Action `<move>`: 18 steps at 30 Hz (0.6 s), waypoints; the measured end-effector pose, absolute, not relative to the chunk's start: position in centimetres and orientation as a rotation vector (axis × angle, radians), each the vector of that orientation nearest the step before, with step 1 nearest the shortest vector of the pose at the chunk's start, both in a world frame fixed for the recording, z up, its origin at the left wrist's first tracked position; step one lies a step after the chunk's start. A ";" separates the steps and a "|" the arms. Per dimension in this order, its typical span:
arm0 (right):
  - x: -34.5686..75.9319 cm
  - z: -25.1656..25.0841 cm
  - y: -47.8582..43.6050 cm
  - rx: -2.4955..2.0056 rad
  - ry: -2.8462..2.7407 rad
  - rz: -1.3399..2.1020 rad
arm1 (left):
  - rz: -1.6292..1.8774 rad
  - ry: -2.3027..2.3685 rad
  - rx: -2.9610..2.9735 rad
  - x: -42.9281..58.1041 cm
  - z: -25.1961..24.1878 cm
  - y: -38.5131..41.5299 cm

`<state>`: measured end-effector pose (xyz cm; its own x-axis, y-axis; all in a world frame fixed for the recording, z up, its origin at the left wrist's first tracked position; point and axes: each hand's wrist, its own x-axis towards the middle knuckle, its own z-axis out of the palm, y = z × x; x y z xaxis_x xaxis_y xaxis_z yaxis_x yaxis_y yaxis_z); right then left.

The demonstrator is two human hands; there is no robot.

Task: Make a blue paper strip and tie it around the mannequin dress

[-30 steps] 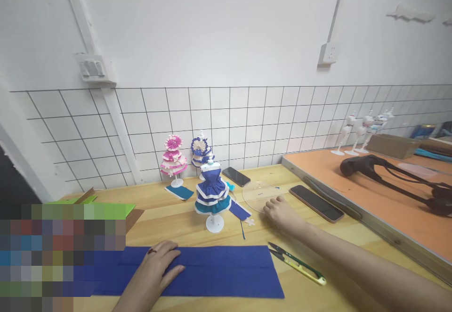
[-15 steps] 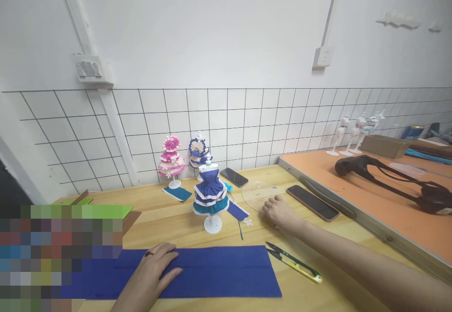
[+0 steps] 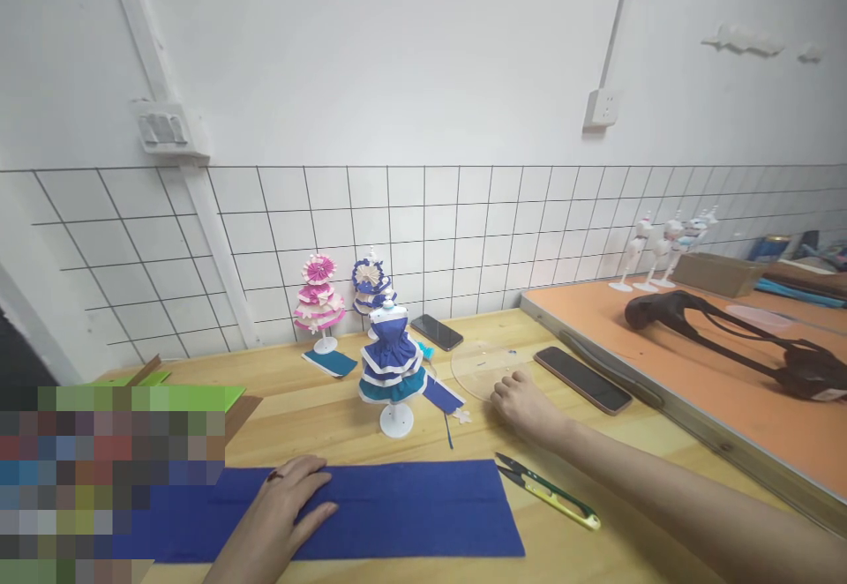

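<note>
My left hand [image 3: 289, 505] lies flat with fingers spread on a long strip of dark blue fabric [image 3: 423, 509]. My right hand [image 3: 526, 403] rests on the table with its fingers curled in, at the edge of a transparent round disc [image 3: 473, 372]; anything inside the fingers is hidden. Yellow and dark green thread snips [image 3: 552, 493] lie between the strip and my right forearm. Behind the strip, a small white dress form [image 3: 395, 423] stands upright, wearing a tiered blue, white and teal mini dress [image 3: 390, 359]. A blue fabric scrap [image 3: 442, 395] and a white flower-shaped piece [image 3: 461, 416] lie beside it.
Two more dressed mini forms, one pink [image 3: 318, 297] and one blue [image 3: 369, 288], stand by the wall. Phones [image 3: 582, 378] [image 3: 437, 332] and a teal scrap [image 3: 331, 363] lie on the wooden table. At right, a raised orange board [image 3: 575, 302] carries a black strap-like item [image 3: 701, 319].
Both hands stay in nearly the same places. The whole view shifts very slightly to the left; nothing is visibly taken up or let go.
</note>
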<state>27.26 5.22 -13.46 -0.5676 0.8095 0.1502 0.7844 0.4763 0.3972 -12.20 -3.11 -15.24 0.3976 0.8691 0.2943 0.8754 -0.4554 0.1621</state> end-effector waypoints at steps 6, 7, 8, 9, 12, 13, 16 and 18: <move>29.9 -12.6 6.4 1.596 2.676 0.533 | -0.528 -1.665 -2.581 -12.5 -15.7 -3.1; 31.0 -12.2 7.1 1.667 2.659 0.521 | -0.530 -1.667 -2.575 -12.6 -15.9 -3.1; 32.1 -11.8 7.8 1.750 2.629 0.512 | -0.531 -1.667 -2.570 -12.7 -16.1 -3.0; 33.3 -11.5 8.7 1.823 2.601 0.500 | -0.531 -1.666 -2.565 -12.8 -16.3 -3.0; 36.4 -11.2 11.7 1.969 2.534 0.440 | -0.535 -1.665 -2.542 -13.1 -17.0 -2.7; 37.1 -11.4 12.6 1.984 2.525 0.409 | -0.533 -1.657 -2.542 -13.2 -17.2 -2.6; 37.7 -12.5 15.0 1.971 2.533 0.309 | -0.521 -1.621 -2.545 -13.6 -17.5 -2.4; 37.3 -13.3 16.2 1.948 2.555 0.264 | -0.517 -1.592 -2.544 -13.8 -17.5 -2.3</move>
<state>37.32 16.22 -13.30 -0.2678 0.9495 0.1636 0.9629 0.2578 0.0799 -13.79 -2.28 -17.49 0.3970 0.8552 0.3331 0.8877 -0.4500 0.0974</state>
